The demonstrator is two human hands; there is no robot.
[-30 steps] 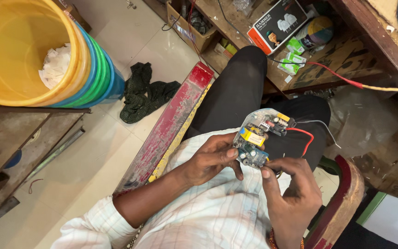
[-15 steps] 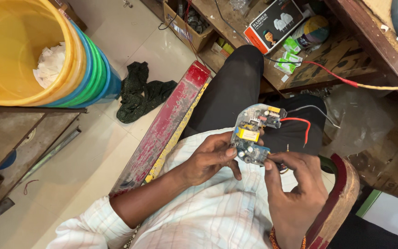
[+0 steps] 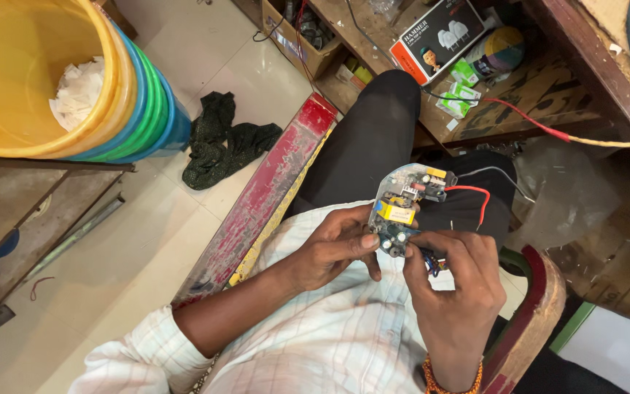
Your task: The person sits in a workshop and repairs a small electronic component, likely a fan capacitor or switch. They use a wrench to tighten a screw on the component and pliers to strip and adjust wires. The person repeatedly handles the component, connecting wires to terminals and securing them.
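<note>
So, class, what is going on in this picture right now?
A seated person holds a small circuit board over their lap with both hands. The left hand grips its near edge with thumb and fingers; the right hand pinches the lower end, where small wires sit. A red wire loops from the board's far side. A stack of buckets stands on the floor to the left, with a dark cloth beside it.

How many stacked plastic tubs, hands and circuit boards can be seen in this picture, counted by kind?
Stacked tubs: 4 (yellow on top, then blue, green and blue rims showing)
Hands: 2, the left hand and the right hand, both on the board
Circuit board: 1, with a yellow part and a red wire
Total: 7
</note>
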